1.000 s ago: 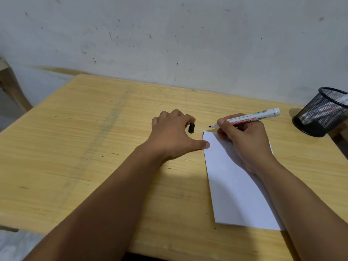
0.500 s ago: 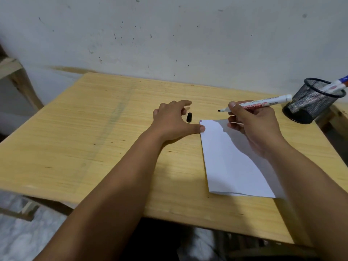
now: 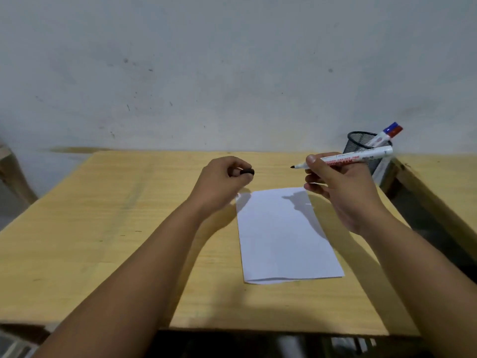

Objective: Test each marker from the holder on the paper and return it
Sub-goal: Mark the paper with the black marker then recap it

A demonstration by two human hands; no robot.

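Observation:
My right hand [image 3: 340, 187] holds an uncapped white marker [image 3: 353, 158] in the air, its black tip pointing left above the far edge of the white paper [image 3: 284, 239]. My left hand [image 3: 219, 184] is raised off the table left of the paper and pinches the marker's black cap [image 3: 247, 172] between its fingertips. The cap and the tip are apart, roughly level. A black mesh holder [image 3: 361, 146] stands at the table's far right, behind the marker, with a blue-capped marker [image 3: 387, 133] and a red-capped marker [image 3: 396, 131] leaning in it.
The wooden table [image 3: 116, 228] meets a pale wall at its far edge. A second wooden surface [image 3: 444, 182] lies to the right across a dark gap. Part of a wooden frame [image 3: 10, 171] shows at the far left.
My left hand has picked the black cap up off the table and lifted it. My right hand has raised the marker away from the paper. The view has pulled back.

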